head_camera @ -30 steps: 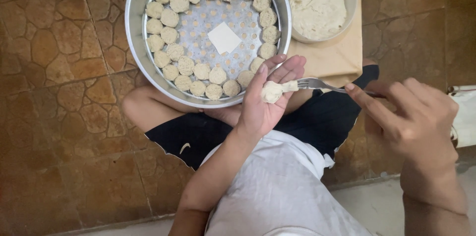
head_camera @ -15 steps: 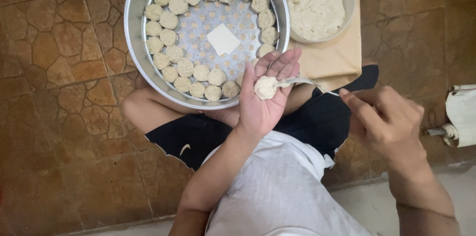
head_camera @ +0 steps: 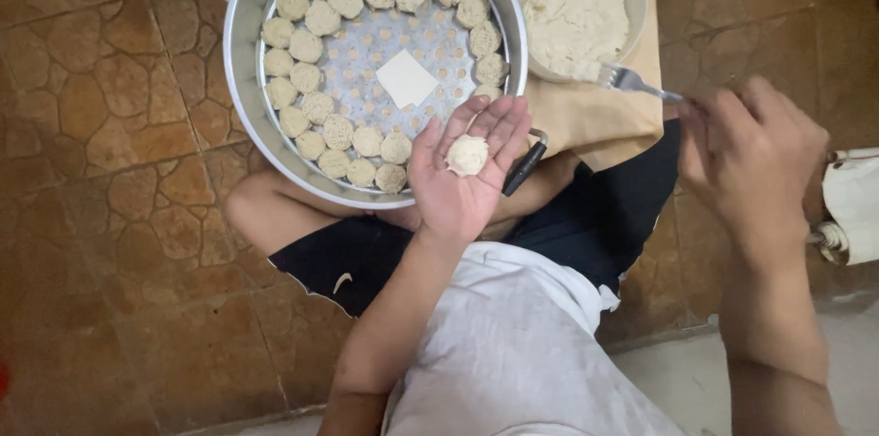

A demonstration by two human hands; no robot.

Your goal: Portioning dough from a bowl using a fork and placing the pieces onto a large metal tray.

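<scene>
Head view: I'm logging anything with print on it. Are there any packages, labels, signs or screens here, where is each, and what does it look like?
No packages, signs or screens show.
Paper square: lies flat in the middle of the round metal steamer tray, ringed by dumplings; plain white, no print visible.
Logo mark: small white curved mark on the black shorts, below the left hand.

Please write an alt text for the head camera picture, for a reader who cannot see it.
A seated person's open left hand holds a small filled dumpling over a round metal steamer tray ringed with dumplings. The right hand points a fork at a bowl of pale filling.
</scene>
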